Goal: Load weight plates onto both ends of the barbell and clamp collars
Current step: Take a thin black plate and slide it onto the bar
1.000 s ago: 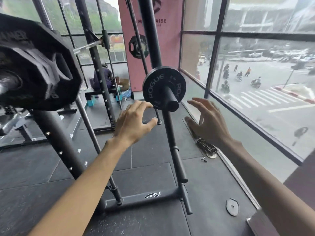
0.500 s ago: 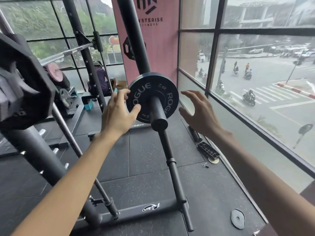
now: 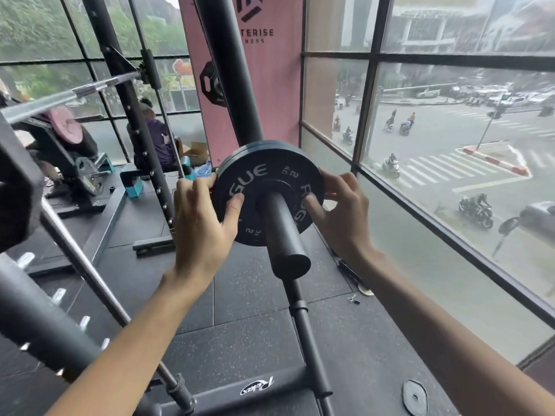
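Both grips are closed on the small black plate (image 3: 267,193) — left hand (image 3: 201,217) at its left edge, right hand (image 3: 342,211) at its right. It sits on the storage peg (image 3: 280,232), whose long axis points toward the person — so the plate must slide off that way.

A pink banner (image 3: 270,94) hangs behind the rack, windows (image 3: 450,145) overlook a street with motorbikes (image 3: 477,210).
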